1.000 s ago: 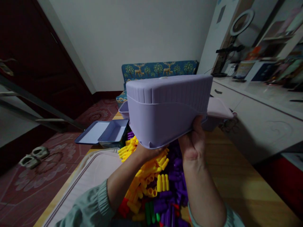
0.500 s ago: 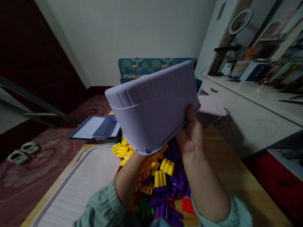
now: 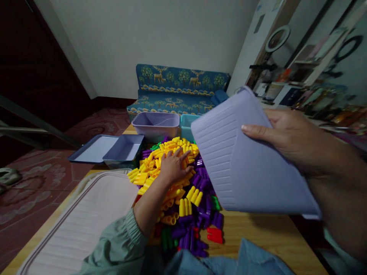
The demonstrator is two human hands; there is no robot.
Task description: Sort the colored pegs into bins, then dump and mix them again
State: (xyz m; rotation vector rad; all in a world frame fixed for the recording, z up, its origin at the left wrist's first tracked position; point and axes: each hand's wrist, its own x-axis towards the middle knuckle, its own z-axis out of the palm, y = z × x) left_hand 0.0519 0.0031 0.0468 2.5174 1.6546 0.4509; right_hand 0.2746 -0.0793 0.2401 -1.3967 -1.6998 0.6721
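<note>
My right hand [image 3: 279,133] grips a lavender plastic bin [image 3: 255,172] by one edge, thumb pressed on its outer wall. The bin is held tilted in the air over the right side of the table, its ribbed band at the left; its inside is hidden. My left hand [image 3: 173,166] rests on a heap of yellow plastic building blocks [image 3: 149,179], its fingers spread. Purple blocks [image 3: 203,179] lie around and under the yellow ones. A red block [image 3: 215,235] and green blocks [image 3: 167,238] lie nearer to me.
At the table's far edge stand a lilac bin [image 3: 156,114] and a teal bin [image 3: 187,130]. A dark blue box [image 3: 123,154] lies open at the left. A pale ribbed lid [image 3: 86,225] covers the left front of the wooden table [image 3: 258,233]. Beyond is a blue patterned sofa [image 3: 174,89].
The lavender bin has swung from the middle to the right, now in my right hand alone. My left hand has come away from it onto the yellow blocks. The view has shifted slightly.
</note>
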